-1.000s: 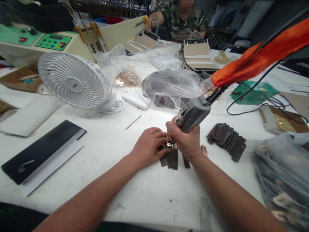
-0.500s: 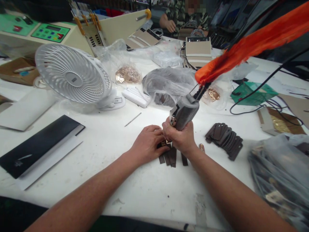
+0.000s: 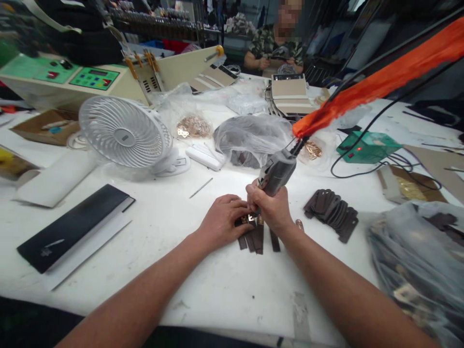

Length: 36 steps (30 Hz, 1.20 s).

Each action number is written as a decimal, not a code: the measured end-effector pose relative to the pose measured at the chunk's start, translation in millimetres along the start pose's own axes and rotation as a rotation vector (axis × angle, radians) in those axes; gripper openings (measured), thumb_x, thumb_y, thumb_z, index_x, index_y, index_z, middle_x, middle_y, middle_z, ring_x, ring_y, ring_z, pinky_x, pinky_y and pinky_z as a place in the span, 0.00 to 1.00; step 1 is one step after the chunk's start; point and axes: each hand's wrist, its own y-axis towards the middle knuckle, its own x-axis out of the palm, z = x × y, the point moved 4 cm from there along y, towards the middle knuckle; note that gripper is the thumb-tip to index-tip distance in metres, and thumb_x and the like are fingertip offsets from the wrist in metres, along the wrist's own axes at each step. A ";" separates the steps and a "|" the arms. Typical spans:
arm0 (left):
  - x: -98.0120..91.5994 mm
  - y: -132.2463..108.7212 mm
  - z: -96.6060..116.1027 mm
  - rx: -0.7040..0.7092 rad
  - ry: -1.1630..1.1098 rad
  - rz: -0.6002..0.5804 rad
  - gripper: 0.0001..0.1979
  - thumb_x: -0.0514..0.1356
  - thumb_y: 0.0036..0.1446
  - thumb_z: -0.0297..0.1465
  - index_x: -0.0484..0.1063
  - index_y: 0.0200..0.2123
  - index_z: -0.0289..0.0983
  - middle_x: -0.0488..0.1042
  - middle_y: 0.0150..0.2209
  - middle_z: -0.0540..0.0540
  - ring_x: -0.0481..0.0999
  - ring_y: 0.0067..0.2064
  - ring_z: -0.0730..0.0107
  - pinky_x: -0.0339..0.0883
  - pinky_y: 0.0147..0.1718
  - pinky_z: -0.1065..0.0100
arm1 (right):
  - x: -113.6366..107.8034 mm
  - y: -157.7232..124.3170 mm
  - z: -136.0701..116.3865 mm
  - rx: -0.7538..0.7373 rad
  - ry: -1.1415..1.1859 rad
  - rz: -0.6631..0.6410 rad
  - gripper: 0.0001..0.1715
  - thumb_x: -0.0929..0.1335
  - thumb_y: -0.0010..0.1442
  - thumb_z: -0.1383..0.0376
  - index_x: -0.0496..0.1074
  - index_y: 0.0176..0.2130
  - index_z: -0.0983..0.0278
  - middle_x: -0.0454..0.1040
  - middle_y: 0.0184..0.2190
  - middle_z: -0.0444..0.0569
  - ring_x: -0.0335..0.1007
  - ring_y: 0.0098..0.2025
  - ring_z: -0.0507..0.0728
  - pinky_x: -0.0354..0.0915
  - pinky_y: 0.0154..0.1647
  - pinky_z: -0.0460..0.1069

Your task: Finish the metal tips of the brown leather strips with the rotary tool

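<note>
My right hand [image 3: 270, 205] is wrapped around a grey electric screwdriver [image 3: 279, 170], tilted with its lower end down near my left fingertips. The tip is hidden behind the fingers. My left hand [image 3: 225, 220] lies low on the table, its thumb and fingers closed on the brown leather straps [image 3: 256, 239]. These lie side by side and carry small gold metal fittings [image 3: 251, 218]. One more brown strap [image 3: 274, 240] lies just under my right wrist. Beyond that wrist is a loose gold fitting [image 3: 299, 224], and farther right a fanned pile of brown leather tabs [image 3: 330, 212].
An orange-sleeved cord [image 3: 373, 82] runs from the screwdriver to the upper right. Left stand a white fan [image 3: 125, 137] and a black folder [image 3: 76, 227]. Plastic bags [image 3: 253, 135], a green box [image 3: 369, 146] and a bulging bag [image 3: 416, 251] surround the work. A person [image 3: 275, 53] sits opposite.
My view has tilted up and shifted a little left. Both hands stay at the straps, and the screwdriver leans slightly differently. The person opposite has brought both hands together at a dark item.
</note>
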 end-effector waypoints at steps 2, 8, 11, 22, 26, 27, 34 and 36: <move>-0.4 0.0 -0.2 0.017 -0.022 0.019 0.15 0.67 0.61 0.39 0.80 0.49 0.42 0.80 0.53 0.51 0.75 0.55 0.60 0.66 0.59 0.54 | -2.9 -1.3 -1.6 -0.009 0.040 -0.019 0.28 0.77 0.57 0.47 0.70 0.32 0.68 0.69 0.25 0.46 0.64 0.25 0.49 0.64 0.28 0.43; -6.2 -4.6 -9.6 -0.034 -0.133 0.095 0.29 0.73 0.54 0.44 0.76 0.56 0.40 0.79 0.56 0.44 0.75 0.57 0.56 0.68 0.59 0.51 | -8.1 -0.8 -17.4 -0.078 0.131 0.104 0.31 0.75 0.58 0.42 0.68 0.33 0.66 0.64 0.21 0.43 0.62 0.22 0.49 0.64 0.25 0.45; -10.7 -7.5 -15.4 -0.084 -0.185 0.129 0.34 0.75 0.51 0.44 0.73 0.59 0.39 0.75 0.59 0.39 0.72 0.60 0.54 0.68 0.61 0.50 | -2.9 3.9 -22.8 -0.085 0.148 0.147 0.33 0.74 0.58 0.41 0.65 0.31 0.65 0.62 0.20 0.42 0.60 0.21 0.49 0.64 0.25 0.45; -11.6 -4.8 -11.8 -0.079 -0.202 0.094 0.30 0.75 0.50 0.40 0.73 0.54 0.39 0.77 0.52 0.43 0.75 0.55 0.56 0.68 0.58 0.51 | 15.5 6.0 0.9 -0.007 0.128 0.151 0.33 0.76 0.56 0.42 0.67 0.33 0.66 0.65 0.21 0.43 0.64 0.22 0.49 0.64 0.25 0.45; -11.1 -4.9 -11.9 -0.080 -0.197 0.108 0.28 0.75 0.50 0.40 0.73 0.52 0.40 0.77 0.50 0.44 0.75 0.54 0.56 0.69 0.56 0.53 | 16.3 4.9 -1.6 -0.010 0.119 0.148 0.32 0.76 0.57 0.42 0.66 0.33 0.66 0.65 0.21 0.43 0.64 0.22 0.49 0.64 0.26 0.45; -11.1 -4.9 -11.9 -0.078 -0.197 0.116 0.27 0.75 0.50 0.40 0.73 0.51 0.40 0.77 0.50 0.44 0.75 0.53 0.56 0.69 0.56 0.53 | 16.1 4.9 -3.4 -0.013 0.120 0.152 0.33 0.76 0.57 0.42 0.66 0.33 0.66 0.65 0.21 0.43 0.64 0.22 0.49 0.65 0.25 0.45; -9.2 -6.8 -16.1 -0.119 -0.233 0.175 0.19 0.75 0.51 0.36 0.77 0.45 0.38 0.76 0.50 0.42 0.72 0.53 0.57 0.69 0.55 0.53 | 12.2 5.4 -17.9 -0.059 0.161 0.188 0.32 0.75 0.58 0.42 0.65 0.30 0.66 0.63 0.20 0.43 0.63 0.21 0.49 0.65 0.24 0.46; -7.6 -7.5 -17.2 -0.133 -0.243 0.170 0.17 0.74 0.52 0.35 0.78 0.44 0.38 0.76 0.49 0.42 0.72 0.53 0.58 0.69 0.54 0.54 | 12.0 5.2 -20.0 -0.068 0.170 0.188 0.32 0.76 0.58 0.43 0.65 0.31 0.66 0.63 0.20 0.43 0.63 0.21 0.49 0.65 0.24 0.46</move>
